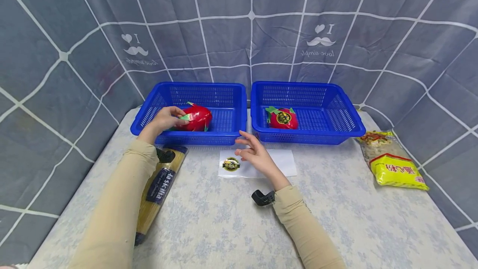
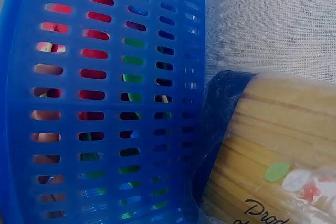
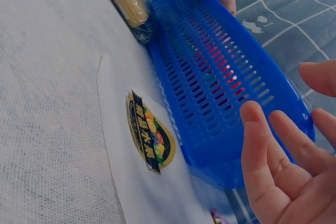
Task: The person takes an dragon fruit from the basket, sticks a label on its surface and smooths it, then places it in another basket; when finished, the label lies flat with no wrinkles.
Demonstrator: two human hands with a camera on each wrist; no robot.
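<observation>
My left hand (image 1: 167, 119) reaches into the left blue basket (image 1: 201, 139) and grips the leafy left end of a red dragon fruit (image 1: 200, 118). In the left wrist view the fruit shows only as red and green through the basket's slots. My right hand (image 1: 258, 157) hovers over a white sticker sheet (image 1: 278, 163), near the left basket's front right corner, its fingers spread and holding nothing. A round black-and-gold fruit sticker (image 3: 149, 132) is on that sheet. Another dragon fruit (image 1: 289, 124), bearing a similar sticker, lies in the right blue basket (image 1: 310, 139).
A clear pack of spaghetti (image 1: 151, 211) lies in front of the left basket, partly under my left forearm. At the table's right side rests a yellow-labelled bag of pasta (image 1: 396, 169). A grey curtain (image 1: 224, 45) with white lines hangs behind the baskets.
</observation>
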